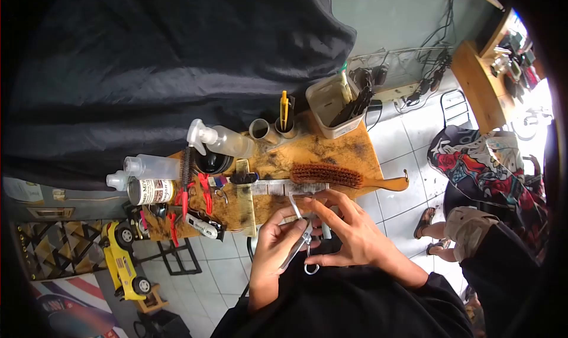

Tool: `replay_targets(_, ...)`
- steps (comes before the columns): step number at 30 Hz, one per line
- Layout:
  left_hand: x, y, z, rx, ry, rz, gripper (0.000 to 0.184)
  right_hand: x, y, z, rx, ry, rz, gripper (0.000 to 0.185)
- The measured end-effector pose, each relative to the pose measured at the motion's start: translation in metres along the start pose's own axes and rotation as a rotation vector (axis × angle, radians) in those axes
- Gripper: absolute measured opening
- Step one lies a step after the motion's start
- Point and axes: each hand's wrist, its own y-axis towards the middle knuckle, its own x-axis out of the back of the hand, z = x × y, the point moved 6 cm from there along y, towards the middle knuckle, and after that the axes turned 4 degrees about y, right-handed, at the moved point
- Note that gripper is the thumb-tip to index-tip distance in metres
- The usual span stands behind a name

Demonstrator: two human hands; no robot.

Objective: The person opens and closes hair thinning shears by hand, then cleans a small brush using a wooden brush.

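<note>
My left hand (277,243) is closed around a pair of silver scissors (297,211), near the pivot. One blade points up toward the table, and a finger ring hangs below. My right hand (357,234) is beside them with its fingers spread and curved. Its thumb tip is close to the ring and its index fingertip close to the blade; I cannot tell whether they touch. Just beyond my hands, a pale comb (269,188) lies on the wooden table (349,151) below a brown bristle brush (325,175) with a wooden handle. Another comb (246,211) lies to the left.
On the table are a spray bottle (228,141), two cups, a plastic bin (334,110), a round brush (186,172), a tin (151,191) and a hair clipper (203,225). A yellow toy car (121,264) is at left. A seated person in a patterned cape (473,160) is at right.
</note>
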Motion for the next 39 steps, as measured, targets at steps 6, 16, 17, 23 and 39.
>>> replay_targets(6, 0.046, -0.011, -0.001, 0.029, -0.144, 0.225, 0.028, -0.046, 0.001, 0.036, -0.063, -0.095, 0.025, 0.088)
replay_targets(16, 0.123, -0.037, -0.01, -0.01, -0.142, 0.369, 0.044, -0.134, 0.013, 0.047, -0.318, 0.161, -0.28, 0.063)
replay_targets(17, 0.13, -0.039, -0.011, -0.025, -0.145, 0.375, 0.044, -0.141, 0.016, 0.049, -0.306, 0.15, -0.279, 0.063)
replay_targets(23, 0.154, -0.04, -0.039, -0.22, -0.646, 0.365, 0.071, -0.171, 0.028, 0.069, -0.19, -0.084, -0.395, 0.06)
replay_targets(39, 0.152, -0.035, -0.048, -0.326, -0.935, 0.534, 0.081, -0.16, 0.023, 0.071, -0.081, -0.413, -0.39, 0.047)
